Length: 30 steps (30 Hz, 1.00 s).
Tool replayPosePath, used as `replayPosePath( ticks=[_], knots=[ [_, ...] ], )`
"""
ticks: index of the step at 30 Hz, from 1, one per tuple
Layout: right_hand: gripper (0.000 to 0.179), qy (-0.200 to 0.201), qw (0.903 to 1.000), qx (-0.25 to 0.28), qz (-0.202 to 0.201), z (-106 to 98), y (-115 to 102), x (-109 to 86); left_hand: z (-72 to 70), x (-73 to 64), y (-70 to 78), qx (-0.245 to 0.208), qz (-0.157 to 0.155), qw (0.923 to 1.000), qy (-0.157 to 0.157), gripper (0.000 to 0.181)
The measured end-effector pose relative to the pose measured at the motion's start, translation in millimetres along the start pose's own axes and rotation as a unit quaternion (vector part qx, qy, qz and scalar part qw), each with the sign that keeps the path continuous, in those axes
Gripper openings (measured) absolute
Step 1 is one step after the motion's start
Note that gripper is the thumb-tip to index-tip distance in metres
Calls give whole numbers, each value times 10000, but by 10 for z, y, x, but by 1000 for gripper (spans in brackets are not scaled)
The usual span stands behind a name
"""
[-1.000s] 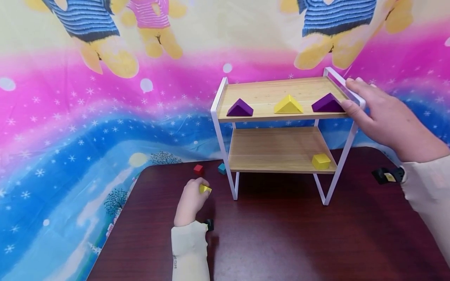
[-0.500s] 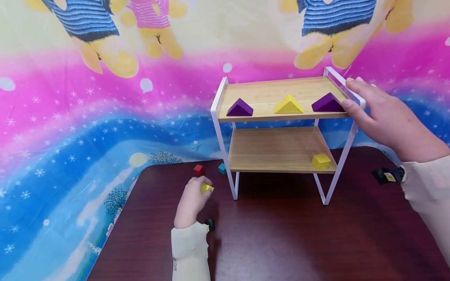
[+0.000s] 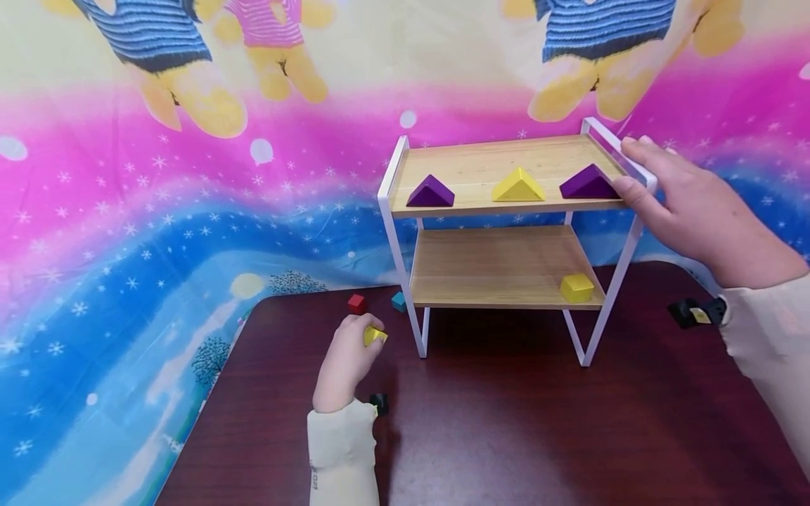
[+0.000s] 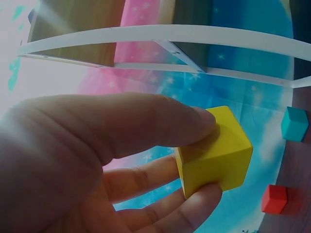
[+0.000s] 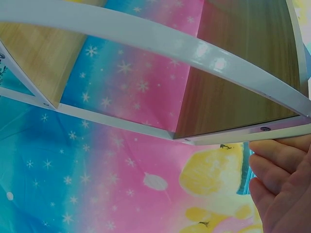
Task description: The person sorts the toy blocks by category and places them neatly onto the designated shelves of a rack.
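Between thumb and fingers my left hand (image 3: 344, 360) pinches a yellow cube (image 4: 221, 158), held above the dark table left of a two-tier wooden shelf (image 3: 493, 260) with a white frame. My right hand (image 3: 702, 214) rests on the shelf's top right rail, fingers fairly straight, thumb at the right end of a purple triangular block (image 3: 588, 183). In the right wrist view the fingertips (image 5: 265, 150) lie along the rail's outer side. A yellow triangular block (image 3: 519, 186) and another purple triangular block (image 3: 430, 192) share the top board. One yellow block (image 3: 576, 288) sits at the lower board's right end.
Behind my left hand, a red cube (image 3: 357, 303) and a teal cube (image 3: 399, 301) lie on the table (image 3: 493, 436), the teal one close to the shelf's left leg (image 3: 414, 323). A patterned cloth (image 3: 190, 211) hangs behind the table and down its left side.
My left hand has shifted slightly right and up with the yellow cube. The right hand stays at the rail. The whole head view has tilted a little.
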State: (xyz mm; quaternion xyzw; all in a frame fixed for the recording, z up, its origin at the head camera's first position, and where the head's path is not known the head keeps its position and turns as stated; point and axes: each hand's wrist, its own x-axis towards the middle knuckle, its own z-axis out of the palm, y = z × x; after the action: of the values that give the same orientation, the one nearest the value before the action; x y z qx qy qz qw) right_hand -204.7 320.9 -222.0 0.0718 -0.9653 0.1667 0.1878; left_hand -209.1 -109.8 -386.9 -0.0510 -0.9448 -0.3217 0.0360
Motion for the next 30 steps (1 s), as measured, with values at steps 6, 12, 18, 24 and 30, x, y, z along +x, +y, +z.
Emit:
replayPosePath(
  ticks=[6, 12, 18, 24, 30],
  knots=[
    [67, 11, 10000, -6, -12, 1, 0, 10, -35, -41, 67, -8, 71, 10000, 6, 20],
    [67, 23, 10000, 12, 0, -2, -2, 6, -64, -83, 147, -4, 202, 9998, 68, 21],
    [67, 16, 10000, -11, 4, -2, -6, 2, -66, -104, 197, -134, 450, 9988, 155, 23],
    [67, 18, 10000, 2, -2, -5, -7, 1, -62, -105, 223, -249, 829, 9959, 252, 20],
    [66, 25, 10000, 17, -44, -1, 0, 8, -50, -105, 214, -364, 1091, 9929, 300, 18]
  ],
)
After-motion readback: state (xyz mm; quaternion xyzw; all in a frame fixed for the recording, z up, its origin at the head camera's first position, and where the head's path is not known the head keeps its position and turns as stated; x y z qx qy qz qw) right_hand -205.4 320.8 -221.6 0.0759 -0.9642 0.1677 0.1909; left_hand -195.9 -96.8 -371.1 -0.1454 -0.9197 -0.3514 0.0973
